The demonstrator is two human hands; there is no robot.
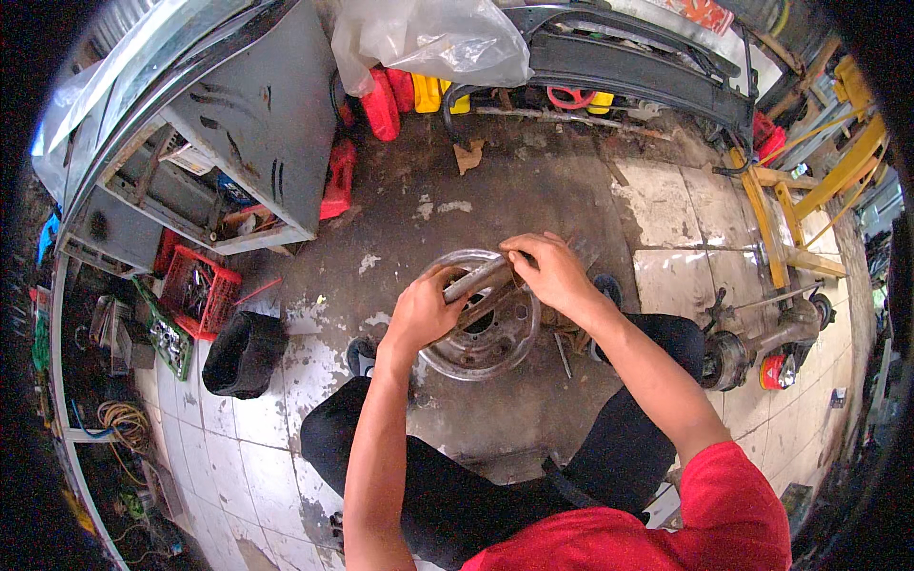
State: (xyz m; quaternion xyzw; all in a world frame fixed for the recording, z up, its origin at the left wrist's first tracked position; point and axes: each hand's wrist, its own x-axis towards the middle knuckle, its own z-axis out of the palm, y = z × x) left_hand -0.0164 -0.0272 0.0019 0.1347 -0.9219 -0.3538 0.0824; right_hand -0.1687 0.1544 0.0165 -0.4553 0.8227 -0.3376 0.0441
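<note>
A worn, curved metal piece (pixel 479 280), shaped like a brake shoe, is held up between my two hands. My left hand (pixel 419 309) grips its left end, fingers wrapped round it. At the other end, my right hand (pixel 552 274) closes on it with the fingertips over its upper edge. Below, a steel wheel rim (pixel 476 373) lies flat on the floor between my feet. The held piece and my hands cover the rim's upper left part. A thin metal tool (pixel 563 356) rests on the floor just right of the rim.
A grey metal cabinet (pixel 257 124) stands at the far left, near a red crate (pixel 227 285) of tools and a black container (pixel 245 354). On the right are an axle assembly (pixel 771 338), a red can (pixel 778 372) and a yellow frame (pixel 776 224). Red jerrycans (pixel 381 107) stand at the back.
</note>
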